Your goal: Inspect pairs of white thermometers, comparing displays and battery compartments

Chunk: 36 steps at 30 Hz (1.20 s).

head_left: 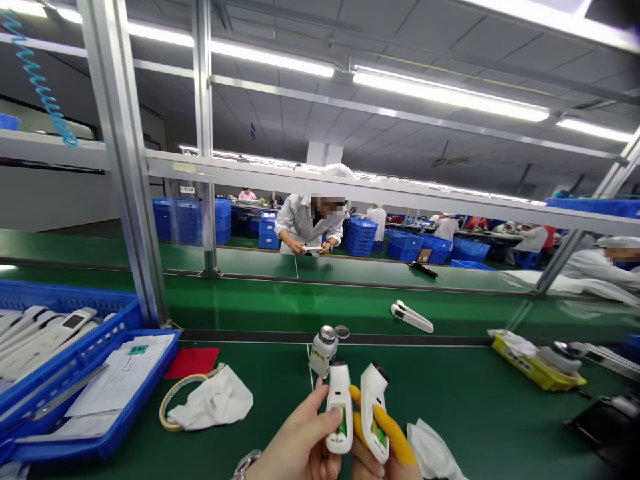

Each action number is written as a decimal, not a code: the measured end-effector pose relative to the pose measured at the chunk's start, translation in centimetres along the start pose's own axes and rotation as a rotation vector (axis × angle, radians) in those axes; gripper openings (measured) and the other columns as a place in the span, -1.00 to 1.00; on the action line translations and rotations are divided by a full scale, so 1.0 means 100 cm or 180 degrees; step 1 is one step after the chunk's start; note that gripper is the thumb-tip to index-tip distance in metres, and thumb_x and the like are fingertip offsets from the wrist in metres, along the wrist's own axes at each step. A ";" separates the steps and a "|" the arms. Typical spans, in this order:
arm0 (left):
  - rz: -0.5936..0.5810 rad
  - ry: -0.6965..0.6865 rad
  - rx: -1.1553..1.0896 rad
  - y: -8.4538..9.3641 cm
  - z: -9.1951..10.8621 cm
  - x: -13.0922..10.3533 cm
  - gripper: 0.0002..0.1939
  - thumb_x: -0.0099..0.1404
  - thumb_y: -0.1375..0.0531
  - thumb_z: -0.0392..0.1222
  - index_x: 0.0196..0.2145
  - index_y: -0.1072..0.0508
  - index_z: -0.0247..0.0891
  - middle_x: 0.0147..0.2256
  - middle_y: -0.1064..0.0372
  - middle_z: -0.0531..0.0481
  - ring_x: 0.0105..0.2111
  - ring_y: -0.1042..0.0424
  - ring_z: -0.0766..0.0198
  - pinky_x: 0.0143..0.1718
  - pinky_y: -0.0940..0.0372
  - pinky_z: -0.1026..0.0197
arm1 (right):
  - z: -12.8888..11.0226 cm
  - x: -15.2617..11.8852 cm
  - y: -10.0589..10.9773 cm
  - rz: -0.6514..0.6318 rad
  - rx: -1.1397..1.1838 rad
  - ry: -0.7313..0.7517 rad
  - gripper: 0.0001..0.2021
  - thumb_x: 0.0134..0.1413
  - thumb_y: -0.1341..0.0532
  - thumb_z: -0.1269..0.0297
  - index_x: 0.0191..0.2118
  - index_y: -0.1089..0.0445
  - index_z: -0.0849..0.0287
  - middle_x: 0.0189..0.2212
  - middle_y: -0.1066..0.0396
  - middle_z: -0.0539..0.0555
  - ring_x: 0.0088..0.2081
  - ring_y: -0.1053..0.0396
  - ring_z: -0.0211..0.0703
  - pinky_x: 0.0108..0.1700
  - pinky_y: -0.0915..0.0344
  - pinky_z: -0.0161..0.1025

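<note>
Two white handheld devices with dark tips and open battery bays stand side by side in front of me. My left hand [307, 433] is closed around the left device [339, 400], its thumb beside a green battery [343, 421]. My right hand [387, 440], with yellow finger covers, grips the right device [371, 397], which leans to the right. Green shows in that bay too. Just beyond them a white bottle [323, 350] with a metal top and raised lid stands on the green bench [280, 400]. A white cloth [433, 450] lies near my right hand.
At left are a blue crate [165, 347] of papers and white devices, a red sheet [193, 363], a tape roll [167, 407] and crumpled cloth [220, 397]. Another device [413, 317] lies on the belt. A yellow tray [537, 370] sits right. A co-worker [313, 220] stands opposite.
</note>
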<state>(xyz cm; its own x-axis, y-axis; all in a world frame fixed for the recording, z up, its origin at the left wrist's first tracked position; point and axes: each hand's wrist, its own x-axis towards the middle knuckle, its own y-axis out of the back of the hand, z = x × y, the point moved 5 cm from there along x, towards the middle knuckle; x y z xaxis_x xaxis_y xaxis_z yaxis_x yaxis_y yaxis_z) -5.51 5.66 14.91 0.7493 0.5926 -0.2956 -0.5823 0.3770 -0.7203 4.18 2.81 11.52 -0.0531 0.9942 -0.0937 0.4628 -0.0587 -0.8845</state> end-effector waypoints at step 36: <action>-0.0443 -0.0344 0.0872 -0.013 0.004 -0.021 -0.17 0.17 -0.21 -0.23 0.26 0.18 -0.12 -0.39 -0.35 -0.01 -0.58 -0.27 0.45 -0.61 -0.16 0.43 | -0.004 -0.029 -0.011 0.0895 -0.0597 0.0879 -0.65 -0.10 -0.32 0.20 -0.13 -0.40 0.14 -0.46 -0.45 0.03 -0.53 -0.32 -0.30 -0.56 -0.22 -0.41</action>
<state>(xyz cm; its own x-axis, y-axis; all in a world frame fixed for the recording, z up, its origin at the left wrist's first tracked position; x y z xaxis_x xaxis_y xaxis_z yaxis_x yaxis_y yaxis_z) -6.44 4.20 16.71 0.7984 0.5886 -0.1273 -0.5509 0.6285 -0.5491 4.14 -0.02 12.96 0.3248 0.9302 -0.1707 0.5795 -0.3384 -0.7414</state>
